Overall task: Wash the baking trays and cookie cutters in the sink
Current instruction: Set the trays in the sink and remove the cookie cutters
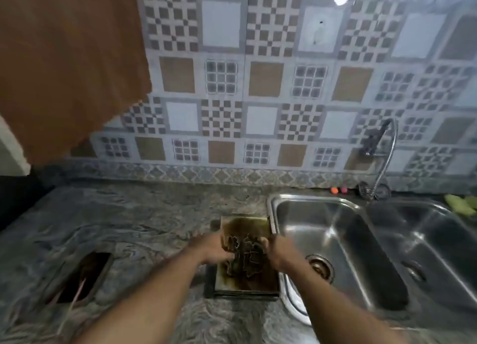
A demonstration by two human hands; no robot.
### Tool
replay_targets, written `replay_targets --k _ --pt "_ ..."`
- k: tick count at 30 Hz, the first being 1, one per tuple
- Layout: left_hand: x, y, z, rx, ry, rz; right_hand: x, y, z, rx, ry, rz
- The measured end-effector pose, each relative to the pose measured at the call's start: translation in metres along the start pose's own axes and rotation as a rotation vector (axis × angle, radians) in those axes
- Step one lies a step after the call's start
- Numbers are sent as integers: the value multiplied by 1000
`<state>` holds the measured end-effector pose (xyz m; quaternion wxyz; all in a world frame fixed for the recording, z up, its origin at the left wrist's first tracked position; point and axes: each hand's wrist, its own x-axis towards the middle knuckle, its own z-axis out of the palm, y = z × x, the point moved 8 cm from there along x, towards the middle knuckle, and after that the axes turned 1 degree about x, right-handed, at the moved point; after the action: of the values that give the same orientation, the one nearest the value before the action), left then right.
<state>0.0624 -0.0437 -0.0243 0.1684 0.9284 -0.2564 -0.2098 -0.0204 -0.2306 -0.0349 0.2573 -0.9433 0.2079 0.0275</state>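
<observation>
A stack of stained, browned baking trays [245,227] lies on the granite counter just left of the sink. A pile of metal cookie cutters [245,250] rests on the top tray. My left hand [211,248] cups the pile from the left, and my right hand [277,249] closes on it from the right. Both hands grip the cutters between them. The double steel sink [335,240] lies to the right, its left basin empty with a drain [320,266] showing.
A flexible tap [382,158] rises behind the sink's divider. Green sponge-like items [462,204] sit at the far right rim, with small orange and pink objects [338,190] by the wall. A rectangular counter opening [80,276] lies to the left. A wooden cabinet [64,59] hangs overhead at upper left.
</observation>
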Motion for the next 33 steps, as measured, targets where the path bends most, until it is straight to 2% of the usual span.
replay_targets --k 3,9,18,21,27,33 --pt "20 -17 36 -110 -171 -11 18 26 19 92 53 51" --pt "48 -39 70 -173 -250 -81 38 39 43 305 77 40" --pt "51 -36 73 -317 -172 -159 37 48 72 464 128 124" --pt "46 -34 67 -318 -131 -169 34 42 66 477 136 98" --pt "31 -18 45 -319 -65 -123 24 35 50 509 218 48" --pt "4 4 32 -313 -18 -73 -4 36 24 513 205 71"
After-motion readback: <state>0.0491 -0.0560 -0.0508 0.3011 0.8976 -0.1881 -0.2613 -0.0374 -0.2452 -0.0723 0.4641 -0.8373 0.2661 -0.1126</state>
